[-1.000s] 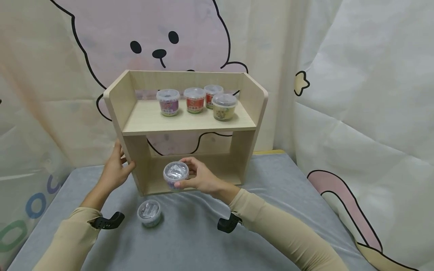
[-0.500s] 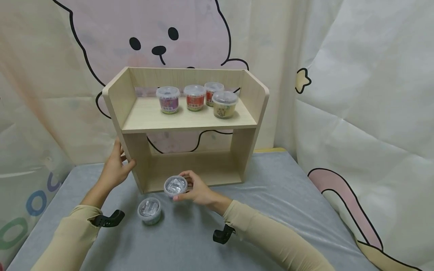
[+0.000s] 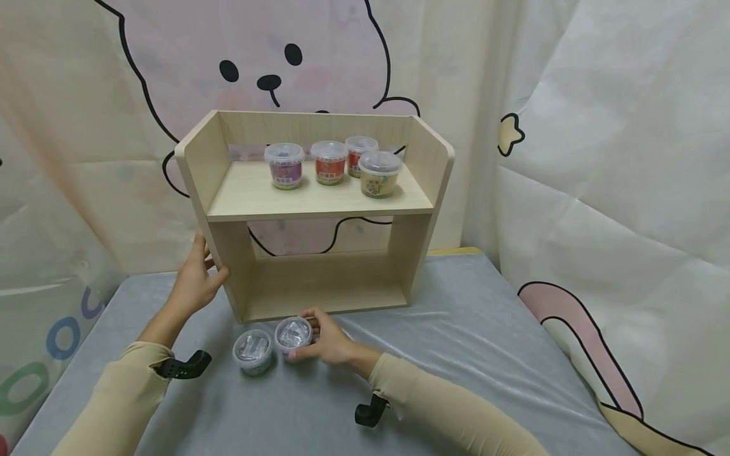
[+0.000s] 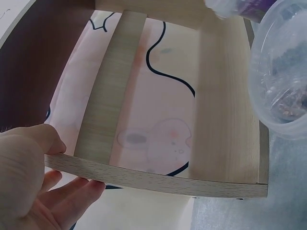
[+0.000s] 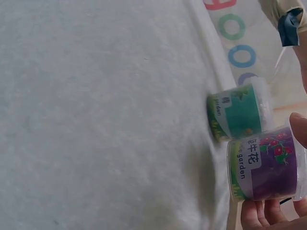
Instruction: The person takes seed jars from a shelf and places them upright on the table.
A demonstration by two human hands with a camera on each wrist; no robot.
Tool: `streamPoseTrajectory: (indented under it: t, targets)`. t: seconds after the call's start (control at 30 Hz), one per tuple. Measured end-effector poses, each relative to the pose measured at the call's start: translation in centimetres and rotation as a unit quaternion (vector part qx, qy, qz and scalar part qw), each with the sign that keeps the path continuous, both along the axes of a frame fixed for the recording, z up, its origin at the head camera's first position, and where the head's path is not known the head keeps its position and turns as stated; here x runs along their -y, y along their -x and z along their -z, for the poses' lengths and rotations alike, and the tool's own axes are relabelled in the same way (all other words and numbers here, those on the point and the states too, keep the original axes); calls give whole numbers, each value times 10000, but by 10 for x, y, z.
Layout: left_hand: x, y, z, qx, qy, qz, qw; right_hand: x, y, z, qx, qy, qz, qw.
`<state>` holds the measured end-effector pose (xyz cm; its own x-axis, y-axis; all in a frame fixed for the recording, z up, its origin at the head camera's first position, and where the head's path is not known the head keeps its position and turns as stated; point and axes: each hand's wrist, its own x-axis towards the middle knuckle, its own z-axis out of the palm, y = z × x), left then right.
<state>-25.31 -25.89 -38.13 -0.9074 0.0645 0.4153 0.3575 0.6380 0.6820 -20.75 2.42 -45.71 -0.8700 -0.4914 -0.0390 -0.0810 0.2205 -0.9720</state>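
1. While it rests on the grey bench point(image 3: 456, 354), the clear-lidded purple-labelled plastic cup point(image 3: 293, 334) sits in the right hand point(image 3: 327, 342)'s curled grip, touching a green-labelled cup point(image 3: 253, 350);
2. left hand point(image 3: 191, 285) clasps the pale wooden shelf point(image 3: 228, 266)'s side panel.

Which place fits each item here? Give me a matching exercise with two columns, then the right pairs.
Things:
1. purple-label cup
2. green-label cup
3. yellow-label cup
4. left hand

Places:
A. on the shelf's top board, right front
B. on the grey cloth, left of the held cup
C. gripping the shelf's left side panel
D. in the right hand, on the cloth

Pairs: 1-D, 2-B, 3-A, 4-C
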Motion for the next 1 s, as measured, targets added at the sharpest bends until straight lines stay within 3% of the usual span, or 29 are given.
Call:
streamPoseTrajectory:
  t: [0.53,1.0]
  targets:
    - [1,1,1,-14,-3,-13,10000,4,-9,18,-10,-198,58,9998]
    - [0,1,3,-53,-43,24,10000,1,-11,17,100,-20,-155,9998]
